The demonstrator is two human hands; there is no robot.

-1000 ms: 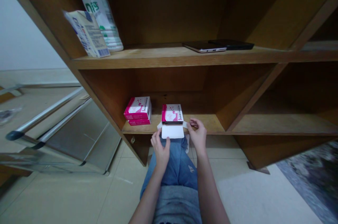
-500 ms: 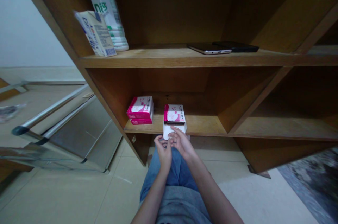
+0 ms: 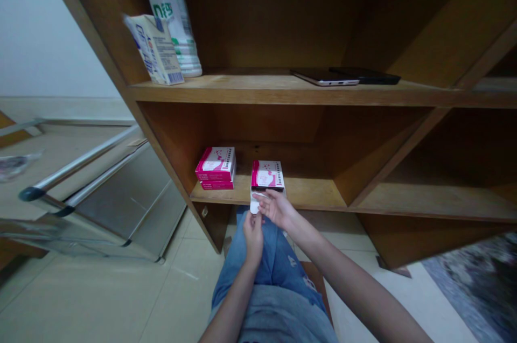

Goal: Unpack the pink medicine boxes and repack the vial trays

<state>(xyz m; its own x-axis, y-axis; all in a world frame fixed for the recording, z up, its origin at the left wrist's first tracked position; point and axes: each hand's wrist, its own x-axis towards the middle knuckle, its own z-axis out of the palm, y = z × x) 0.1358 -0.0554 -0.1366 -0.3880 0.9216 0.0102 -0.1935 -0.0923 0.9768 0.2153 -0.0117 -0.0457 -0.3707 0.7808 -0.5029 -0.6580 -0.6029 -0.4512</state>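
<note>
A pink-and-white box lies on the lower shelf near its front edge, its near end open and dark inside. A white flap hangs from that end over the shelf edge. My right hand is at the flap, its fingers stretched out and slightly apart over it. Just below the flap, my left hand has its fingertips pinched together close to the right fingers; what they hold, if anything, is too small to make out.
Two similar boxes are stacked to the left. On the upper shelf stand a white bottle and a drink carton, with a phone and a dark flat item further right. A metal-framed rack stands left of the cabinet.
My right hand has moved slightly up and its forearm has swung outward to the right. My left hand has turned more upright and sits slightly lower. The view has shifted a little.
</note>
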